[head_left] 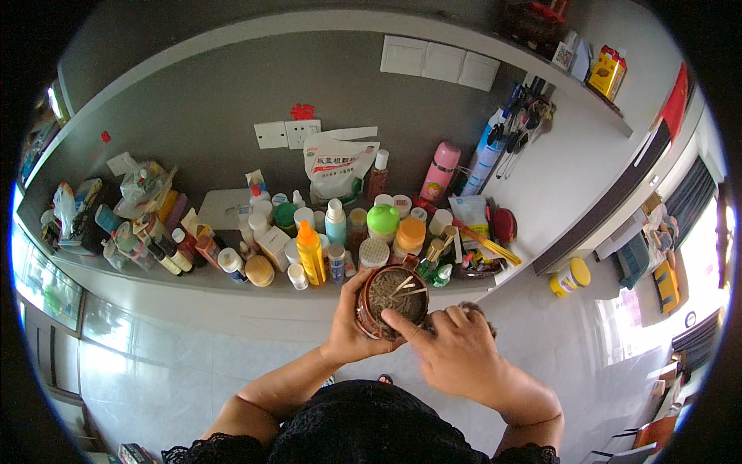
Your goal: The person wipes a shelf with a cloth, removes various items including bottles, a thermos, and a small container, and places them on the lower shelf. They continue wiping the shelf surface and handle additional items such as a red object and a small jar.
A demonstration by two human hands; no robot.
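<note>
My left hand (349, 325) grips a small round brown pot (362, 315) by its side, tilted so its opening faces up toward me. Grey-brown, ash-like grainy stuff (384, 291) fills it, and a few short pale sticks (410, 287) poke out. My right hand (452, 348) is at the pot's near right rim, its index finger stretched to the inner edge. A grey-brown, fuzzy, rag-like thing (485, 318) shows past its curled fingers, and the palm is hidden. Just beyond the pot stand a white-lidded jar (374, 252) and an orange-capped jar (410, 234).
A long shelf carries crowded bottles and jars, among them a yellow squeeze bottle (311, 255), a green-lidded jar (382, 220), a white pouch (338, 166) and a pink flask (440, 172). An upper shelf (576, 81) juts out above. A yellow tub (570, 277) is on the right.
</note>
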